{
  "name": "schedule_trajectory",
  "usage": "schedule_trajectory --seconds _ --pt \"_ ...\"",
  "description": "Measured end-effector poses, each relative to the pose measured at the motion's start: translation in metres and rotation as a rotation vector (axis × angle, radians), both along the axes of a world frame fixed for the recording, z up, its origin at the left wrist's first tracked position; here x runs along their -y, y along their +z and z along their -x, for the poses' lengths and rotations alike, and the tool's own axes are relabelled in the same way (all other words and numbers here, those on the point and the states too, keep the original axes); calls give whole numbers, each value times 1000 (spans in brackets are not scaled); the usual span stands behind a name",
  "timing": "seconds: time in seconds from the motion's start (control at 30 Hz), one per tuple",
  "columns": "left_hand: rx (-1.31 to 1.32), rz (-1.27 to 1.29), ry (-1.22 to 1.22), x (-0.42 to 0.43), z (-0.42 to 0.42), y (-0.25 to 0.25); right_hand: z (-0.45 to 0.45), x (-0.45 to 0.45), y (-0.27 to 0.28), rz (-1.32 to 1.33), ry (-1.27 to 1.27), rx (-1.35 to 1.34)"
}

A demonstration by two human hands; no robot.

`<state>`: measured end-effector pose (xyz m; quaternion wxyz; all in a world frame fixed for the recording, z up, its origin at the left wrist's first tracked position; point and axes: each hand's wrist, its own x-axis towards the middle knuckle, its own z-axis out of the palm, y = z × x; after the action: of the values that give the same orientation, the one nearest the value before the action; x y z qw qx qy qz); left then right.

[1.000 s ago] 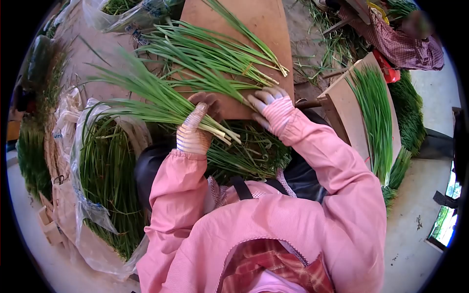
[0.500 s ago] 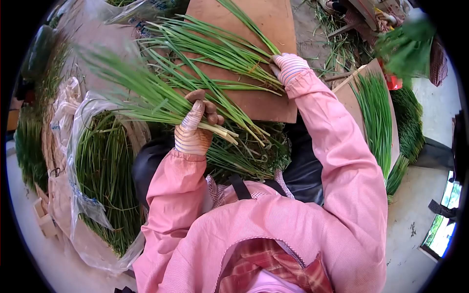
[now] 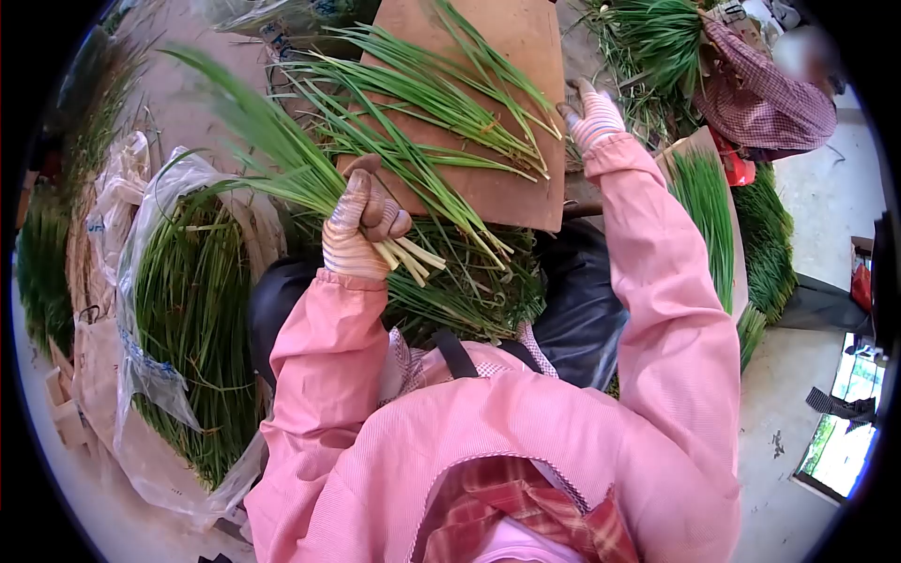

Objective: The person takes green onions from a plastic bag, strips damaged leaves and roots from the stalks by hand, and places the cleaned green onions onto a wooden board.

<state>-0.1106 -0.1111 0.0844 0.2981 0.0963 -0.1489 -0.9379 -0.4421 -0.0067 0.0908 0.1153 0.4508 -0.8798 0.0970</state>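
Note:
Wrapped in a striped glove, my left hand (image 3: 364, 220) grips a bunch of long green stalks (image 3: 282, 141), pale ends low and leaves fanning up to the left. My right hand (image 3: 591, 114), gloved too, is just past the right edge of a brown board (image 3: 511, 202), fingers apart and nothing seen in them. Loose stalks (image 3: 441, 108) lie across the board beside it, pale ends toward the right. A few more stalks (image 3: 436, 192) hang over the board's near edge, close to my left hand.
A plastic-lined bag of greens (image 3: 197, 328) stands at left. More greens (image 3: 460, 291) lie between my knees. On the right, a slanted board (image 3: 737, 244) bears a bundle of greens (image 3: 702, 211). At upper right, another person (image 3: 765, 98) in a checked sleeve is beside a leafy bunch (image 3: 662, 33).
My right hand has let go of the stalks on the board and moved up and right. My left hand still grips its bunch, now tilted more upright. The other person's bunch has moved left.

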Motion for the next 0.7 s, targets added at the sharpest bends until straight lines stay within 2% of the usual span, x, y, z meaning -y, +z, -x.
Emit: schedule_trajectory --seconds 0.1,0.17,0.27,0.33,0.5,0.57,0.6,0.63,0.7 --pt "53 4 47 0 -1 1 -9 9 10 -88 50 72" --pt "33 17 38 1 0 0 -6 9 -11 -56 164 203" --pt "137 12 61 1 0 3 -6 8 -28 -171 15 266" --pt "145 30 48 2 0 4 -8 3 -37 -201 16 253" --pt "190 39 15 2 3 1 -31 5 -14 -356 -24 195" --pt "205 -5 35 0 5 2 -23 2 -23 -352 65 202" --pt "217 -47 53 -1 6 2 -16 15 -26 -381 -49 423" --pt "219 -48 55 -1 5 0 -12 6 -23 -383 85 272" --pt "193 -63 20 -1 5 -3 -14 5 -16 -335 141 367"
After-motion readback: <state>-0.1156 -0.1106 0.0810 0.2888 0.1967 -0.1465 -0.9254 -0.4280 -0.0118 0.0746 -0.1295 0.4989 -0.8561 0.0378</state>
